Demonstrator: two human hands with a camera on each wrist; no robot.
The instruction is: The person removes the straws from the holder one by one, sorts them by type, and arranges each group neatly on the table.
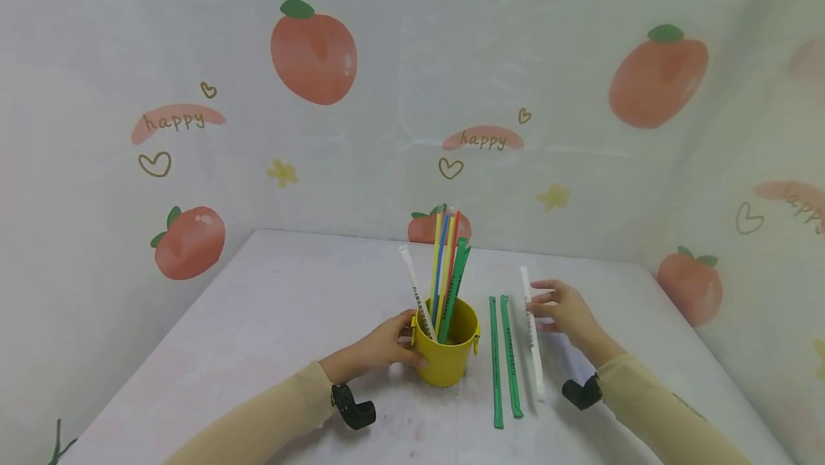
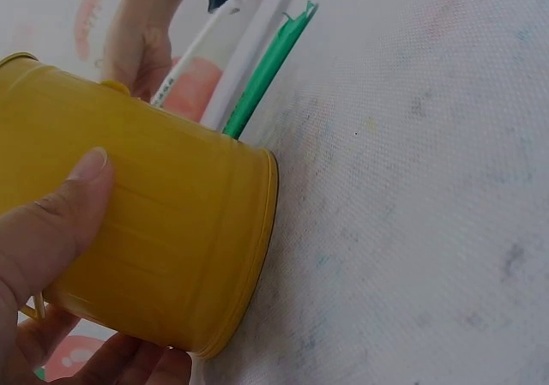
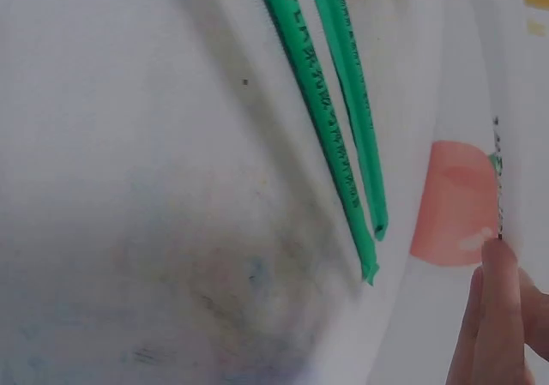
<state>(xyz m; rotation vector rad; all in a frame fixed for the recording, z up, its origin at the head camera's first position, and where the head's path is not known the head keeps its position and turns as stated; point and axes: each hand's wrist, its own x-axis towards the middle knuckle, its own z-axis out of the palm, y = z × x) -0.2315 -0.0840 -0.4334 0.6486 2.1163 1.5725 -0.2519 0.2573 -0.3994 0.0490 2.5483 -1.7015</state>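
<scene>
My left hand (image 1: 382, 342) grips the side of a small yellow bucket (image 1: 445, 366), which stands upright on the table. In the left wrist view the thumb (image 2: 81, 192) lies along the bucket's wall, the fingers round its far side. Inside the bucket lean a white-wrapped straw (image 1: 412, 275), a green-wrapped straw (image 1: 459, 271) and several yellow, blue and red straws. To the right, my right hand (image 1: 570, 316) pinches another white-wrapped straw (image 1: 532, 350) between thumb and fingertips. Two green-wrapped straws (image 3: 322, 111) lie side by side between the bucket and that hand.
The white tabletop (image 1: 290, 293) meets a white backdrop (image 1: 387, 42) printed with red fruit and hearts. Another sheet of the same print hangs along the right side. A dark thin object (image 1: 59, 443) shows at the lower left corner.
</scene>
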